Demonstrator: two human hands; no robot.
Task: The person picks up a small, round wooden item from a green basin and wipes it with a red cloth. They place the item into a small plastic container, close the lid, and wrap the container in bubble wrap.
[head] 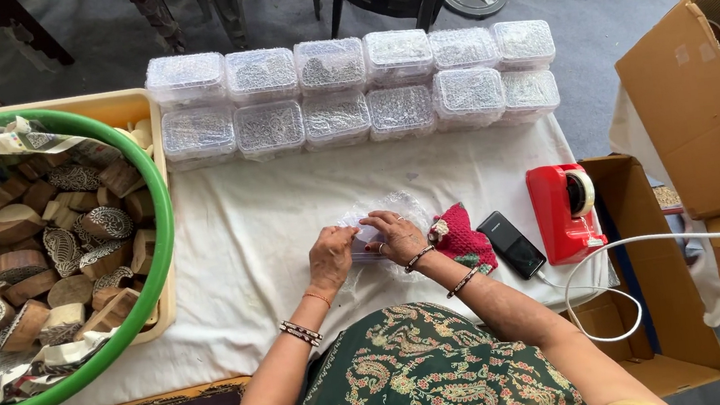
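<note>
Resting near the middle of the frame, both hands met over a small clear plastic box wrapped in bubble wrap (381,223), which lay on the white cloth of the bench (246,244). The left hand (331,256) was curled with its fingers bent onto the wrap's near edge, and the right hand (396,235) lay half-closed across the top, pressing the film down. The bundle looked light and the wrap soft, crinkly and likely slippery, so a hold on the stiff box sides through the film seemed surest. Just right of it lay a red knitted pouch (465,240), a black phone (512,244) and a red tape dispenser (564,209). Two rows of clear lidded boxes (346,90) lined the bench's far edge. At left a green tub (163,227) held carved wooden printing blocks (30,270). Open cardboard cartons (697,115) stood at right on the grey floor.
</note>
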